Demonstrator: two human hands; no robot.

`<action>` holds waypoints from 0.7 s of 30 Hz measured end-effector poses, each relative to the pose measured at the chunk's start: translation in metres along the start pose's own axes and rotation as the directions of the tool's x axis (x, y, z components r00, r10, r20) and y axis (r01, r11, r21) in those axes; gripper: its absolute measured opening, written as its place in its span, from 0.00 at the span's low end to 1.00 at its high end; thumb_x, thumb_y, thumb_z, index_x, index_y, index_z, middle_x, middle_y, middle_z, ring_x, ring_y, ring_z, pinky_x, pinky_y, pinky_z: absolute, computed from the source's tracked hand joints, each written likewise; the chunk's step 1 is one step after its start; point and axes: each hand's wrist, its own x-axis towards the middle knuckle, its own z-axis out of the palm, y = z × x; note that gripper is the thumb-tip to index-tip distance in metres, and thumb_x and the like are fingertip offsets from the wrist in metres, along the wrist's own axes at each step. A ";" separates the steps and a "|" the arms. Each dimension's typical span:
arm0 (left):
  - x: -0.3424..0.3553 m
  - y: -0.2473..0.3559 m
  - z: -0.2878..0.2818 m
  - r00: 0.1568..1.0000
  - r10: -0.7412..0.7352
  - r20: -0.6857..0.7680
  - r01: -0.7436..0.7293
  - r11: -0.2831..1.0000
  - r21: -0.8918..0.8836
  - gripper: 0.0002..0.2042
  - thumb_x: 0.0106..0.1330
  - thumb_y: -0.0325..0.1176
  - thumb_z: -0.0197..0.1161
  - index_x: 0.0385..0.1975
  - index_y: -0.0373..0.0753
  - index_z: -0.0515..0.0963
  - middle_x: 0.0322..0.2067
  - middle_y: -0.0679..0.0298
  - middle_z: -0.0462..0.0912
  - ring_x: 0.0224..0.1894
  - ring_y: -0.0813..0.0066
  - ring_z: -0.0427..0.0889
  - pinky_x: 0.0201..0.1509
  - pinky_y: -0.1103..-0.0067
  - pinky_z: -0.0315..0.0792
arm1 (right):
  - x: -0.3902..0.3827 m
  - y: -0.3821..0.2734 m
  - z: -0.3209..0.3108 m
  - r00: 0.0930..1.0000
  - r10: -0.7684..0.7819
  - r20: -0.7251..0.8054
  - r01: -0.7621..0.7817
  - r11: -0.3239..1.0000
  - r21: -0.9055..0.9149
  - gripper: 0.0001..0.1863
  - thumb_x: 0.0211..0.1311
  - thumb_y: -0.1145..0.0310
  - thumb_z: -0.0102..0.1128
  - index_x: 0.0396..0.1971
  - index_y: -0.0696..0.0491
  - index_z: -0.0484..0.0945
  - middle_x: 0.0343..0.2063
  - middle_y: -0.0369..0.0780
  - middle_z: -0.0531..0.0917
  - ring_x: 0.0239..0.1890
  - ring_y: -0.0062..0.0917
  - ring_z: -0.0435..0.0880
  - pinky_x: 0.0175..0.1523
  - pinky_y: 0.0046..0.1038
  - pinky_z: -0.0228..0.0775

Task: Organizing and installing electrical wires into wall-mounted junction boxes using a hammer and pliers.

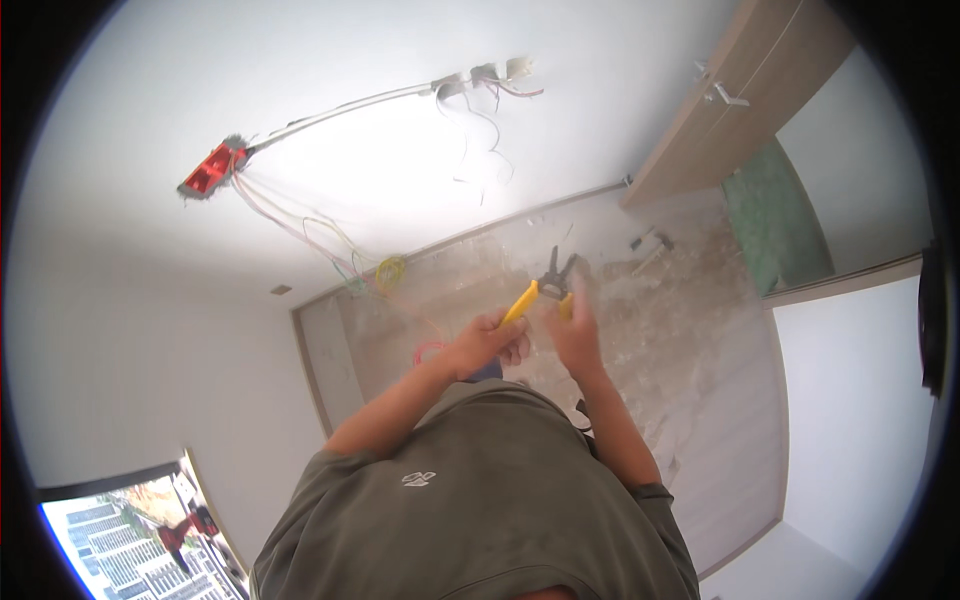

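My left hand grips the yellow-handled tool; I can't tell if my blurred right hand pinches it. Stray fingers near its jaws could get nipped.

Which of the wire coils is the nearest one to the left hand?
The pink coil: it shows close beside the left hand, while the yellow coil is farther off, by the wall.

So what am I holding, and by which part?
Yellow-handled pliers: left grip on one handle, toward its end; right grip blurred at the other, hold unclear.
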 end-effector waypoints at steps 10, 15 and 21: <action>0.150 0.103 -0.105 0.958 0.026 0.286 -0.092 0.971 0.221 0.13 0.73 0.40 0.48 0.34 0.38 0.74 0.22 0.67 0.75 0.25 0.81 0.73 0.30 0.83 0.69 | 0.168 0.000 0.012 0.871 0.153 0.467 -0.489 0.182 0.853 0.36 0.57 0.78 0.52 0.67 0.50 0.54 0.61 0.43 0.67 0.66 0.35 0.63 0.68 0.44 0.56; 0.227 0.195 -0.223 0.929 0.343 -0.139 -0.224 0.821 0.525 0.13 0.69 0.33 0.47 0.42 0.34 0.77 0.26 0.64 0.80 0.28 0.79 0.77 0.33 0.80 0.74 | 0.246 -0.025 0.005 0.933 0.111 0.343 -0.356 0.143 0.923 0.41 0.52 0.83 0.49 0.69 0.47 0.50 0.64 0.47 0.61 0.70 0.39 0.55 0.71 0.51 0.46; 0.306 0.232 -0.272 0.643 0.729 -0.235 -0.223 0.472 0.853 0.14 0.65 0.28 0.53 0.49 0.38 0.74 0.39 0.57 0.80 0.35 0.65 0.82 0.36 0.73 0.77 | 0.293 -0.029 -0.001 0.961 0.141 0.238 -0.255 0.120 0.959 0.42 0.53 0.81 0.47 0.70 0.42 0.49 0.64 0.47 0.61 0.70 0.39 0.55 0.71 0.52 0.43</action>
